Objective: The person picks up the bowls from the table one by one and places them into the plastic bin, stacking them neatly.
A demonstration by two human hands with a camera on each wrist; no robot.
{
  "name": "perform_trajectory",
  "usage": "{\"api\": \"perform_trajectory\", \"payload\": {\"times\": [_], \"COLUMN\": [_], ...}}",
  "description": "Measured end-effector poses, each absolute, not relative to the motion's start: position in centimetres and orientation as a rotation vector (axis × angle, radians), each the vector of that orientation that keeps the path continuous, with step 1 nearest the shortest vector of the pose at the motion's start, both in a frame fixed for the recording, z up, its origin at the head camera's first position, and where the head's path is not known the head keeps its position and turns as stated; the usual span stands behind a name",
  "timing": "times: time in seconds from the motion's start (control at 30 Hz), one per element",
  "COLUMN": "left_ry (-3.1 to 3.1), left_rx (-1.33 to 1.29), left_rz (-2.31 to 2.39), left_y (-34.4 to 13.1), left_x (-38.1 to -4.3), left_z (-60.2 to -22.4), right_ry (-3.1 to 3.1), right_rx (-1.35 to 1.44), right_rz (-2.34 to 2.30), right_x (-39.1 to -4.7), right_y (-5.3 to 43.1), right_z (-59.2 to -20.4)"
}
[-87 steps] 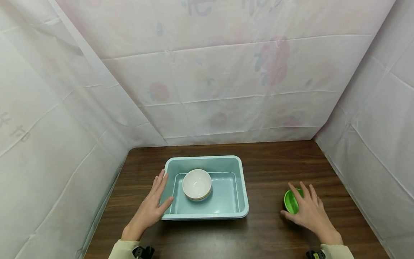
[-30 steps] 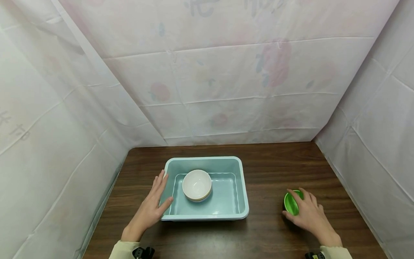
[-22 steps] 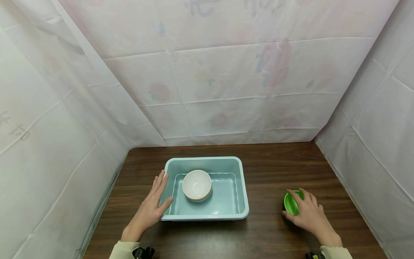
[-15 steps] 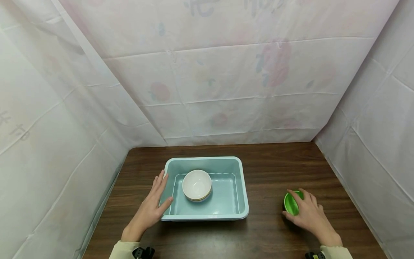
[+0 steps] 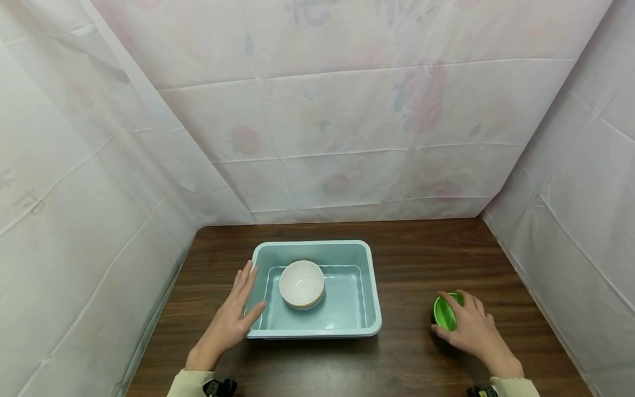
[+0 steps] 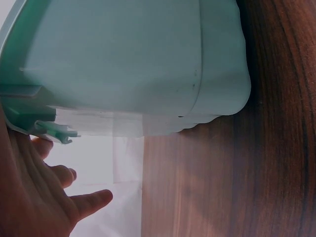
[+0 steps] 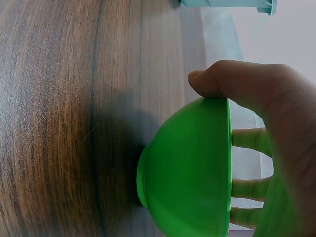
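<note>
A green bowl (image 5: pixel 445 313) is at the right of the table, mouth up. My right hand (image 5: pixel 473 331) grips its rim, thumb on the near side and fingers across the top; in the right wrist view the thumb presses the edge of the green bowl (image 7: pixel 192 168). Whether its foot touches the table, I cannot tell. My left hand (image 5: pixel 228 320) lies with straight, spread fingers along the left rim of a pale blue plastic tub (image 5: pixel 342 332). Inside the tub sits a white bowl (image 5: pixel 301 282), apparently stacked on another whose yellowish edge peeks out below.
The dark wooden table (image 5: pixel 407 259) has bare wood between the tub and the green bowl. White printed sheeting (image 5: pixel 357 138) hangs behind the table and along both sides. In the left wrist view the tub's outer wall (image 6: pixel 128 54) stands close beside the hand.
The right hand's fingers have come down and closed on the green bowl's rim. Lately hand and bowl have shifted slightly left. The left hand, tub and white bowl have stayed put.
</note>
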State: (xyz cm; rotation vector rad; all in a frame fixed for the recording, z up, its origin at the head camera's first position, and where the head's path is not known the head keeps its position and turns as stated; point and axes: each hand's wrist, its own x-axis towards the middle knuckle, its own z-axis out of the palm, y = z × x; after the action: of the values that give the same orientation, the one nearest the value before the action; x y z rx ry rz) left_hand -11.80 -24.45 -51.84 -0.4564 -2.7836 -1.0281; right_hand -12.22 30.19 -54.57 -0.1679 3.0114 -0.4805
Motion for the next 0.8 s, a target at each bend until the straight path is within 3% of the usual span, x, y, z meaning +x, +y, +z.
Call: {"api": "perform_trajectory", "payload": {"times": [0.8], "left_ry": [-2.797], "left_rx": [-0.44], "left_rz": [-1.008], "left_y": [-24.4], "left_x": [-11.8], "left_z": [-51.8], "right_ry": [3.015], "right_rx": [-0.201], "right_rz": [-0.436], "right_x": [-12.2], "right_y": [29.8], "right_z": [-53.2]}}
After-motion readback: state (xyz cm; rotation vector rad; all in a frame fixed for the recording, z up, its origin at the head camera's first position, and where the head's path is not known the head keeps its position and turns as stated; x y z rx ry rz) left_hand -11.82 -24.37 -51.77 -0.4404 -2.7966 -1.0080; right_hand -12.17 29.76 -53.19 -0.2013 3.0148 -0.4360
